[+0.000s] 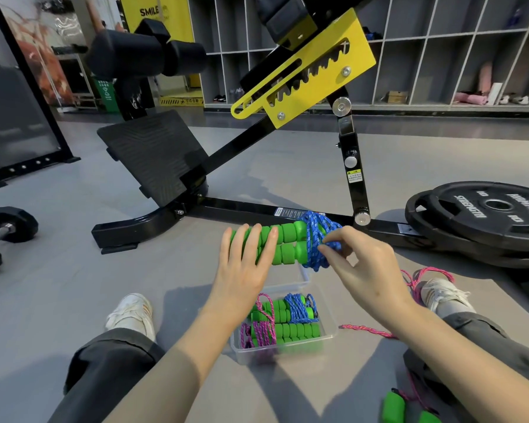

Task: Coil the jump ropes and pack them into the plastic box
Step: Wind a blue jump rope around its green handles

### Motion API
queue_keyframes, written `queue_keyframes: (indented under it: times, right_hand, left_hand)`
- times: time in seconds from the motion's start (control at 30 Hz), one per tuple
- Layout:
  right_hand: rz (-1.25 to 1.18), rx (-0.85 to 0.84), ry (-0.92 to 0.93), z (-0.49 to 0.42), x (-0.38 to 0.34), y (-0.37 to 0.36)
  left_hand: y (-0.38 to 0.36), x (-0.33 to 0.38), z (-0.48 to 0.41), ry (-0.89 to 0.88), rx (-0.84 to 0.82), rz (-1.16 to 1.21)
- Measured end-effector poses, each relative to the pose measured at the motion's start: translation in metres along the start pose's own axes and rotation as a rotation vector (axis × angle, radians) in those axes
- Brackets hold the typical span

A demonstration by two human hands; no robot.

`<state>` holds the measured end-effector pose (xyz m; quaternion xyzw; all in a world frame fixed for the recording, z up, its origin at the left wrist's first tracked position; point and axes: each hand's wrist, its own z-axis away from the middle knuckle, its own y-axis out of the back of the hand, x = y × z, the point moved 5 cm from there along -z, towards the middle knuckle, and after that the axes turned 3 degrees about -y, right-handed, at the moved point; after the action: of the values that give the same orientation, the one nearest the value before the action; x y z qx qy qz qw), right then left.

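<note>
Jump rope handles [394, 409], green and lying loose, are seen nearest the camera on the floor [74, 254] by the right leg, and a pink cord [370, 331] is trailed across the floor towards the right shoe [443, 296]. Between the outstretched legs a clear plastic box [324, 303] is set on the floor. Two coiled ropes with green handles are packed inside it: a blue-corded bundle [300, 309] at the far side and a pink-corded bundle [258, 331] at the near left. Above the far end of the box a third rope is held in the air. Its paired green handles [287, 242] are gripped side by side by the left hand [245, 264], whose fingers are laid over the top of them, the thumb being hidden. The blue cord [316, 239] is wound in a bunch around the handles' right end, and a strand of it is pinched between the thumb and fingertips of the right hand [367, 264]. Just beyond, the black base of a gym bench [242, 209] is stretched across the floor. Stacked weight plates [498, 215] are seen to the right, a dumbbell [6, 227] to the left, and grey shelving [440, 50] along the back wall.
</note>
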<state>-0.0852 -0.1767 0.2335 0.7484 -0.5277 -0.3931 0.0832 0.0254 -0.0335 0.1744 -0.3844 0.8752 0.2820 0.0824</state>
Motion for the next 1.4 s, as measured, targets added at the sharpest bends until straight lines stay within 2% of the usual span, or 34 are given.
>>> queue_keyframes:
  times: [0.23,0.37,0.5,0.9,1.0,1.13,1.2,1.27,1.33,1.4]
  right_hand:
    - [-0.103,0.130,-0.038,-0.007,0.010,0.007]
    - [-0.045,0.202,-0.054,-0.008,0.016,0.011]
    - [-0.117,0.244,-0.173,-0.004,0.017,0.012]
    - [-0.522,0.043,-0.696,-0.011,0.039,0.008]
    - [-0.656,-0.052,-0.784,-0.014,0.042,0.006]
    - [-0.715,-0.133,-0.858,-0.015,0.041,0.008]
    - [-0.737,-0.125,-0.864,-0.016,0.039,0.008]
    - [-0.704,-0.044,-0.814,-0.018,0.040,0.009]
    - [-0.564,0.062,-0.735,-0.017,0.043,0.012]
    - [-0.320,0.133,-0.602,-0.017,0.040,0.014]
  left_hand:
    - [0.010,0.002,-0.010,0.042,-0.003,0.048]
    - [0.017,0.004,-0.013,0.062,-0.001,0.070]
    - [0.020,0.006,-0.015,0.073,-0.010,0.075]
    - [0.016,0.007,-0.011,0.018,0.015,0.048]
    - [0.016,0.008,-0.009,-0.014,0.022,0.043]
    - [0.019,0.007,-0.012,-0.035,0.056,0.043]
    - [0.019,0.011,-0.013,-0.053,0.056,0.046]
    - [0.017,0.015,-0.012,-0.065,0.047,0.046]
    - [0.015,0.016,-0.012,-0.057,0.042,0.052]
    - [0.014,0.016,-0.012,-0.026,0.030,0.065]
